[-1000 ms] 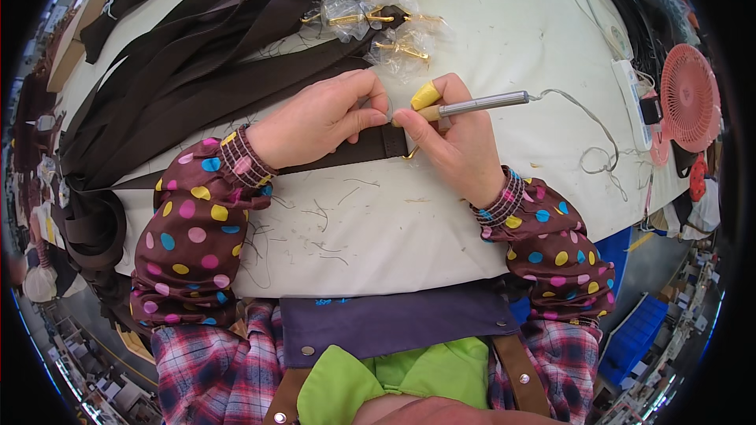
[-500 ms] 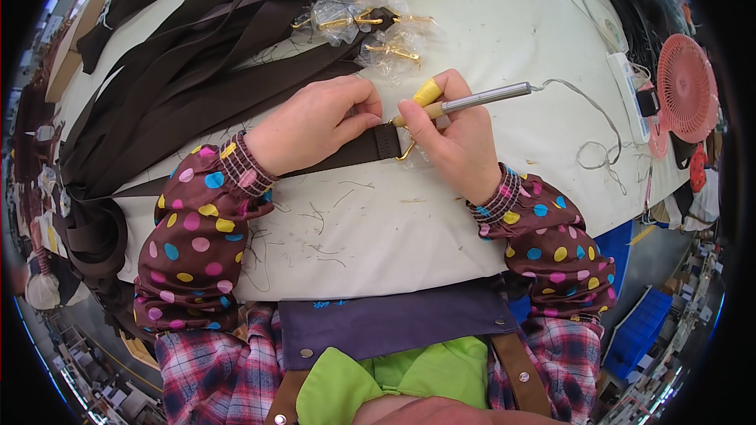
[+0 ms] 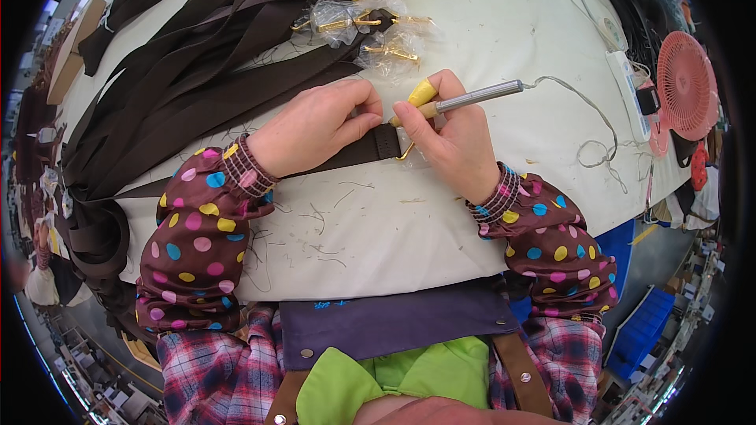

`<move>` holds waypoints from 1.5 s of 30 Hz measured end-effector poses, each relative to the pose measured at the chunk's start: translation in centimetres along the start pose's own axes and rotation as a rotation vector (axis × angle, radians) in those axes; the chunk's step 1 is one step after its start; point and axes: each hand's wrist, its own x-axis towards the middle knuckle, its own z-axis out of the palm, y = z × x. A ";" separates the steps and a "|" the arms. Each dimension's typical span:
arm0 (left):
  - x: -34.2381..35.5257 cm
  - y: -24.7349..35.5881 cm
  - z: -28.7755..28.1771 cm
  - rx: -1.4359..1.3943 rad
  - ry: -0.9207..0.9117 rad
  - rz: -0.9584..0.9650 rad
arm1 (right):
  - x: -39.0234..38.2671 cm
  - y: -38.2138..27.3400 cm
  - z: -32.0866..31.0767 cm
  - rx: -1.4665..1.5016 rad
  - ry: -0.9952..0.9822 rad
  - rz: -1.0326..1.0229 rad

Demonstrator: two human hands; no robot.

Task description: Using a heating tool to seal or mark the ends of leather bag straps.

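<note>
A dark brown webbing strap [image 3: 350, 154] lies across the pale table, its stitched end fitted with a gold metal ring [image 3: 406, 151]. My left hand [image 3: 319, 124] is closed on the strap near that end, thumb and forefinger pinched together. In my right hand [image 3: 457, 138] is a corded hot-tip pen tool [image 3: 480, 95] with a grey metal barrel and a pale tan grip. Its working end points left at the strap's stitched end; the tip itself is partly hidden by my fingers. Yellow tape [image 3: 423, 93] wraps one right finger.
Several more brown straps [image 3: 213, 71] spread over the left and far side, ending in plastic-wrapped gold clasps [image 3: 391, 51]. To the right are a white power strip [image 3: 628, 94], a pink fan [image 3: 687, 86] and the tool's looped cord [image 3: 602, 149]. Thread clippings [image 3: 319, 220] lie nearby.
The pen tool and my right hand have shifted very slightly left. My left hand stays in place on the strap.
</note>
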 end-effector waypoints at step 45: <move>-3.3 0.4 -0.5 0.788 0.198 0.173 | 2.7 2.0 -3.1 -0.636 0.141 -0.489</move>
